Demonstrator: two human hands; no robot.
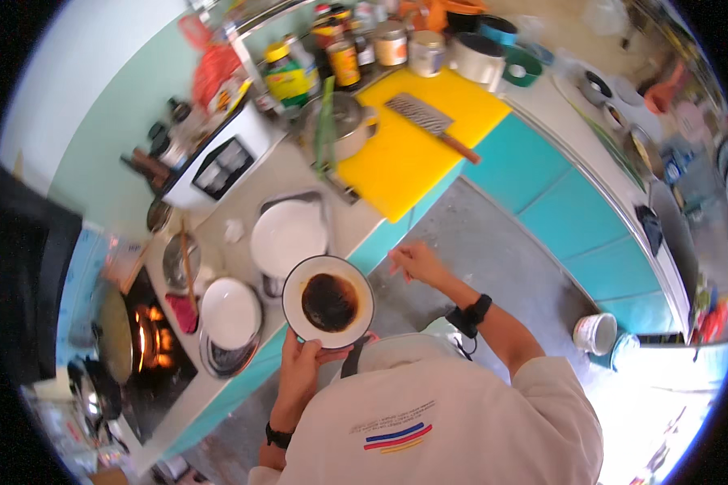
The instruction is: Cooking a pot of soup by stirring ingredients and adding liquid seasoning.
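My left hand (306, 357) grips the near rim of a white bowl with a dark edge (360, 309), and dark brown sauce (329, 302) lies in it. My right hand (417, 264) is slightly blurred over the floor, just off the counter's front edge, its fingers partly curled and nothing seen in them. Beyond the held bowl, a white plate (289, 238) rests on a metal tray. Another white dish (231, 313) sits to the left on a metal basin. On the yellow cutting board (370, 176) lies a cleaver (420, 113) with a wooden handle.
A lit gas stove (176, 388) is at the left, with a large wok (114, 333) beside it. A lidded pot (347, 136) with green onion across it stands by the board. Bottles and jars (391, 43) line the back. Buckets (596, 334) stand on the floor at right.
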